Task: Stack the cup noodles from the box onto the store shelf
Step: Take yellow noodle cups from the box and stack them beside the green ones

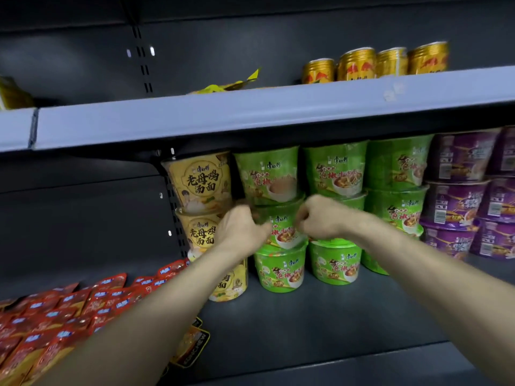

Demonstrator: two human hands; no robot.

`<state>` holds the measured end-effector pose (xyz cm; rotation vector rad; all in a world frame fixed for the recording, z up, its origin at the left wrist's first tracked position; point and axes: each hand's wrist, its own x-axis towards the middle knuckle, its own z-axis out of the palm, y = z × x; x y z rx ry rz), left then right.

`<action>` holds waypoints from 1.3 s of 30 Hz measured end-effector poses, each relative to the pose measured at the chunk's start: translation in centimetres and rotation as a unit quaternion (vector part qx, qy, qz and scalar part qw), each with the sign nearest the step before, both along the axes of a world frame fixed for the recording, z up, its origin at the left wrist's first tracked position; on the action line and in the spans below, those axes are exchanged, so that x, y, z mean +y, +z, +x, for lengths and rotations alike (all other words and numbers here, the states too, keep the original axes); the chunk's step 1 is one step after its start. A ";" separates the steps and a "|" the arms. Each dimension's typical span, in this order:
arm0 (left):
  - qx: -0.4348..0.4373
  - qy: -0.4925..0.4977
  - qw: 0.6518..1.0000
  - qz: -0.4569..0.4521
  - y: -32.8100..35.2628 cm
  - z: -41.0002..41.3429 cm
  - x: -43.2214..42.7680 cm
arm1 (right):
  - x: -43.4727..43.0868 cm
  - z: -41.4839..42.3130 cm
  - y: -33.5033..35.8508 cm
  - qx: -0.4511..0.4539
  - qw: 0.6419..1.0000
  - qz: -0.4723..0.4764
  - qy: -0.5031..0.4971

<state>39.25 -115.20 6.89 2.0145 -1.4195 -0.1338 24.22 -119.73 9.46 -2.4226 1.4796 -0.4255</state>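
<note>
A green cup noodle [282, 229] sits in the middle of a three-high stack on the dark store shelf [306, 324]. It rests on the lid of the bottom green cup [278, 270], with the top green cup [267, 175] standing on it. The left hand [242, 228] grips the cup's left side, fingers curled round behind it and thumb lying across its front. The right hand [320, 218] grips its right side near the rim with bent fingers. Both forearms reach in from 6 o'clock.

At 9 o'clock of the held cup, just beside it, stands a stack of yellow cups [199, 182], partly hidden behind the left arm. At 3 o'clock is a second green stack [334, 169], its middle cup mostly hidden by the right hand. A third green stack [398, 162] is beyond that. Farther out at 3 o'clock are purple cups [457, 201], piled three high.

At 8 o'clock, well apart, red packets [64, 310] lie overlapping on the shelf section to the left. At 7 o'clock, under the left forearm, lies a dark packet [195, 344] with white lettering.

Overhead, the grey front edge of the upper shelf [223, 115] crosses the view. On it, gold cans [356, 64] stand in a row at 1 o'clock, and yellow packets [231, 84] lie flat at about 12 o'clock.
</note>
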 end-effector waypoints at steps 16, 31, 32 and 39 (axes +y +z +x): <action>-0.079 -0.091 0.984 0.130 -3.1 -3.0 -2.2 | -1.2 -2.8 -3.3 0.161 0.985 -0.028 -0.057; -0.084 -0.143 0.976 0.141 -3.7 -9.2 -4.7 | -4.0 -6.8 -6.0 0.231 0.973 0.015 -0.022; -0.089 -0.146 0.973 0.152 -4.3 -9.7 -5.0 | -4.3 -6.9 -6.8 0.234 0.972 0.025 -0.021; -0.102 -0.150 0.972 0.151 -4.7 -11.7 -6.5 | -5.3 -7.4 -8.0 0.184 0.983 0.022 -0.020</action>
